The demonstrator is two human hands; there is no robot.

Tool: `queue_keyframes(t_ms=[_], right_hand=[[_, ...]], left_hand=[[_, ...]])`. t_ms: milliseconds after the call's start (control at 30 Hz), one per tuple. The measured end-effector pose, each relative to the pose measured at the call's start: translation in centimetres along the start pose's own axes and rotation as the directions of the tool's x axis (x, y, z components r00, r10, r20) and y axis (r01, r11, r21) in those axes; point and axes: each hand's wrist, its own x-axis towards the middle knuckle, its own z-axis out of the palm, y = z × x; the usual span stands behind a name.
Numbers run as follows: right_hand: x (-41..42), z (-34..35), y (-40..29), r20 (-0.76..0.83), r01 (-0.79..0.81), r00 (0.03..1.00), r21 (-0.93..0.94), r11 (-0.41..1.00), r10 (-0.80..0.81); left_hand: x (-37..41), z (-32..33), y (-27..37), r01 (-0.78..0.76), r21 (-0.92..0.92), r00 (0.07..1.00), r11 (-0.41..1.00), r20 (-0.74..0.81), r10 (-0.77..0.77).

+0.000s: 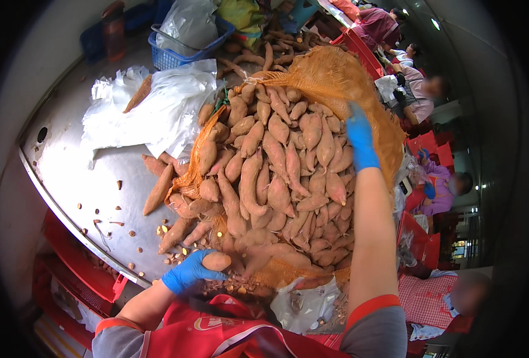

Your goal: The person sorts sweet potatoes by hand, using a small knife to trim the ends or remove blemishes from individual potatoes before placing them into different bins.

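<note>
My left hand [188,271], in a blue glove, grips a sweet potato [216,261] near the table's front, close to my red apron [228,324]. Stretched out to the right, my blue-gloved right hand [362,141] is at the border between the big pile of sweet potatoes [278,179] and the folded-back orange mesh sack [336,74]. Motion blurs its fingers, so I cannot tell whether they hold the mesh. The pile spills from the sack, whose edge also runs along its left side. Cut ends and scraps [179,257] lie around my left hand.
White plastic bags [157,107] cover part of the metal table [63,152], with one sweet potato [138,94] on top. A blue basket [170,56] stands behind. A clear plastic bag [311,297] lies by my apron. Red crates [81,268] stand lower left; several people work at right.
</note>
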Motion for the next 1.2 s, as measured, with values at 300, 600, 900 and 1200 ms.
queue_keyframes(t_ms=[300, 600, 900, 1200], right_hand=[[-1.0, 2.8, -5.9, 0.154, 0.118, 0.983, -0.082, 0.99, -0.104], [3.7, 9.6, -9.3, 0.278, 0.146, 0.959, -0.299, 0.943, -0.06], [5.5, 10.7, -10.0, 0.515, 0.081, 0.835, -0.463, 0.883, 0.194], [-4.7, 2.7, -10.3, 0.404, -0.085, 0.914, 0.093, 0.992, 0.041]], left_hand=[[1.3, 1.0, 1.2, -0.025, 0.095, 0.999, 0.995, 0.027, 0.023], [1.6, -0.1, 0.1, -0.088, 0.198, 0.996, 0.976, 0.047, 0.08], [1.5, -0.2, 0.9, -0.071, 0.117, 0.996, 0.991, 0.054, 0.065], [1.4, -1.6, 1.5, -0.162, -0.156, 0.984, 0.974, 0.053, 0.172]])
